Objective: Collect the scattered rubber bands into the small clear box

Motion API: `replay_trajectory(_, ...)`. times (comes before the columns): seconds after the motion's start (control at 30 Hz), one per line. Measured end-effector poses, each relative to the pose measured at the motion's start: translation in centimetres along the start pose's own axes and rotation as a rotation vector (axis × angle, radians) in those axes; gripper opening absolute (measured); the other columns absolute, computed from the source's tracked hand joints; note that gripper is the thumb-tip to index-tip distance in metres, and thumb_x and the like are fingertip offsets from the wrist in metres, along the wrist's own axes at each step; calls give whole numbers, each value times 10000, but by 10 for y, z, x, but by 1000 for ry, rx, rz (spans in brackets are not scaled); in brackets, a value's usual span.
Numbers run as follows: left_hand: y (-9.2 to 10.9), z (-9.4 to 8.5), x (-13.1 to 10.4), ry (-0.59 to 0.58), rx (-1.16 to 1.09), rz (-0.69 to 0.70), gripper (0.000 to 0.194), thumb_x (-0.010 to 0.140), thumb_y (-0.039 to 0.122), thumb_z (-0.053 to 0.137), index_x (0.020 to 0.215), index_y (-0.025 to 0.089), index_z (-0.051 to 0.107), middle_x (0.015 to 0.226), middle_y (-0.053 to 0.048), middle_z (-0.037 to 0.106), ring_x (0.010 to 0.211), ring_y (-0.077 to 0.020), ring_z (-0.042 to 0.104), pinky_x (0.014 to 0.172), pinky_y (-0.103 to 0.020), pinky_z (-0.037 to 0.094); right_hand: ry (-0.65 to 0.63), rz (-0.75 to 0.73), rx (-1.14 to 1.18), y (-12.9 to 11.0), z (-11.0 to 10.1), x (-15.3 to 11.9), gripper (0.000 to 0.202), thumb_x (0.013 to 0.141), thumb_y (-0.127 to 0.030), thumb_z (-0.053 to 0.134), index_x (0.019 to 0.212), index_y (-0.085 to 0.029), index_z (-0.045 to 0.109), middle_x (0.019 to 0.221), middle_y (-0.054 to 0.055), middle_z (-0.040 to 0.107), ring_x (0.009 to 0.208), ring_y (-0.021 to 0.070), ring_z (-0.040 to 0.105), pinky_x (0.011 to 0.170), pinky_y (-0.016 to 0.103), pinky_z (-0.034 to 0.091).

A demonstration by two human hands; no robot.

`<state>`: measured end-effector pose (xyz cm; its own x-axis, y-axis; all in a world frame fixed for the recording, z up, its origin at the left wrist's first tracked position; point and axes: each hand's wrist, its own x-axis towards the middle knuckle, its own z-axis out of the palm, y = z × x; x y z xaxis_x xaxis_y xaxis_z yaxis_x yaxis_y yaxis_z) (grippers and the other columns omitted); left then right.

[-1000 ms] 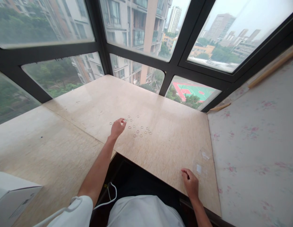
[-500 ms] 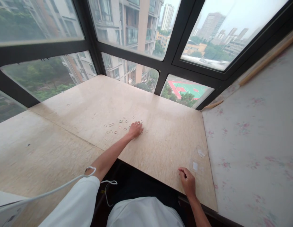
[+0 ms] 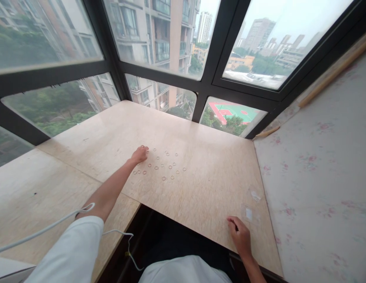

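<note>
Rings (image 3: 156, 168) flat on tabletop (image 3: 200, 192), openings upward; left hand (image 3: 140, 155) nearby, grip unclear; right hand (image 3: 240, 234) curled closed

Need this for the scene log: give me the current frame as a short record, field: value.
surface: tan marbled tabletop
rings: many thin round rings, loosely scattered, exact count unclear
left_hand: bare left hand at the scatter's far-left side; grip on any ring unclear
right_hand: loosely curled bare right hand by the near edge
right_side: clear plastic packaging beyond right hand
left_side: white cable near left forearm
</note>
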<state>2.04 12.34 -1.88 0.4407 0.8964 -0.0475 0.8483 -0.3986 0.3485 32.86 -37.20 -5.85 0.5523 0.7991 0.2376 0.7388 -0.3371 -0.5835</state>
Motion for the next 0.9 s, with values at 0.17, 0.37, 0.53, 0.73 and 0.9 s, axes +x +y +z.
replay_trajectory(0.17, -26, -18, 20, 107, -67, -235, 321, 752, 118, 481, 1058, 100, 576, 1089, -158, 599, 1032, -275, 545, 885, -362, 419, 8, -3, -13, -1, 1, 0, 285, 839, -321, 418, 773, -187, 660, 788, 76, 698, 716, 202, 650, 660, 291, 514)
replay_trajectory(0.37, -18, -10, 12, 168, -213, -271, 288, 732, 74, 473, 977, 110, 619, 1014, -126, 656, 957, -239, 581, 842, -331, 434, 18, -20, -29, -3, 0, 0, 294, 846, -331, 417, 773, -185, 662, 789, 86, 701, 716, 210, 657, 658, 300, 519)
replay_trajectory(0.53, 54, 23, -1, 190, -371, -98, 250, 763, 93, 468, 935, 141, 643, 955, -71, 675, 842, -175, 601, 803, -282, 452, 21, -42, -43, 0, 1, -1, 281, 849, -317, 421, 786, -183, 660, 792, 87, 699, 729, 211, 657, 670, 306, 519)
replay_trajectory(0.73, 179, 74, -42, 172, -525, 67, 249, 786, 100, 459, 961, 140, 631, 832, -49, 653, 744, -143, 588, 733, -261, 454, 43, -49, -42, -1, 3, 0, 273, 842, -288, 414, 778, -182, 657, 780, 85, 692, 724, 207, 649, 674, 307, 511)
replay_trajectory(0.9, 249, 115, -121, 81, -559, 225, 244, 808, 96, 453, 1002, 145, 593, 753, -37, 606, 698, -147, 572, 645, -257, 428, 61, -42, -24, -5, 3, 1, 248, 829, -241, 409, 773, -187, 645, 760, 72, 682, 714, 196, 636, 671, 303, 498)
